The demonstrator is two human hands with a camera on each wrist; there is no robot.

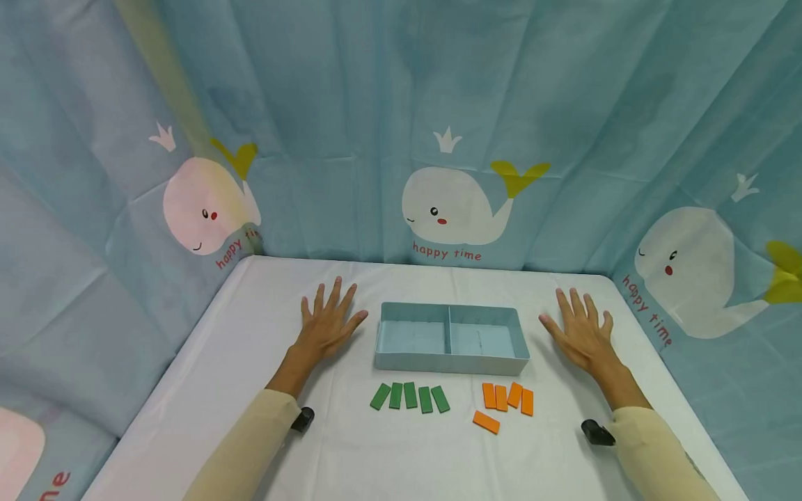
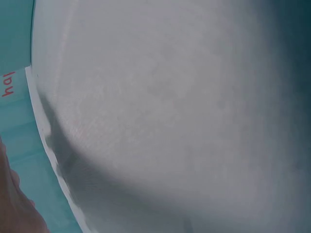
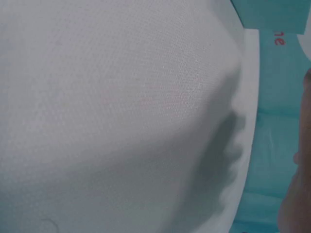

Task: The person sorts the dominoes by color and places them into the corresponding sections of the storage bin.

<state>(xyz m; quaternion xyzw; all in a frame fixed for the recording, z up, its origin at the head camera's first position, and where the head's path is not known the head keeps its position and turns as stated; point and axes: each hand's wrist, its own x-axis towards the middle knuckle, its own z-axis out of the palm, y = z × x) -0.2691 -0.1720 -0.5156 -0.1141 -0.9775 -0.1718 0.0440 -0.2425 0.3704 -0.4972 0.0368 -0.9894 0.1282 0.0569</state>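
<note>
Both your left hand [image 1: 326,327] and your right hand [image 1: 583,334] are spread wide, backs up, fingers straight and apart, pointing toward the far side of the counter [image 1: 351,459]. Between them you have the tray [image 1: 451,364], pale blue, with a divider [image 1: 447,330] making a left and a right compartment. Your left hand is just beside the tray's left end; your right hand is near its right end, a little farther off.

On the near side of the tray, in front of its left compartment, you have five green tiles [image 1: 410,394] in a row, the outer ones slanting inward at their far ends. In front of the right compartment, you have five orange tiles [image 1: 515,394]: four side by side in an uneven row, and one lying crosswise, nearer to you and toward the left.

In both wrist views, you see mostly white cloth with your hand's shadow across it, and only an edge of each hand; whether your palms touch the cloth, you cannot tell. Your sleeves [image 1: 250,445] are pale, with a black device at each wrist. Beyond the counter, you face a blue curtain [image 1: 351,104] printed with white whales [image 1: 447,209].
</note>
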